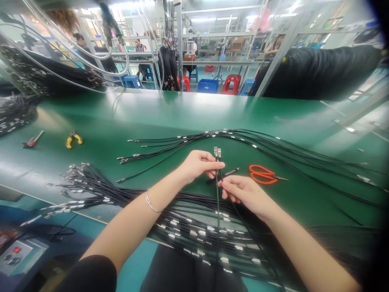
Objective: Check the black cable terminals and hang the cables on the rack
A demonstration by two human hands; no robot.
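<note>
Cables (218,198) stand together because the left hand (199,166) pinches them near the tips (216,149); the right hand (244,192) pinches one lower, perhaps steadying it.

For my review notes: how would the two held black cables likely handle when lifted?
Probably bendy: the black cables are thin and trail downward. Over short lengths they seem stiffer, jutting past the left hand. The connectors may be fragile, with thin coloured wires at their base.

Two black cables (218,198) — silver-tipped, slim, held upright
</note>
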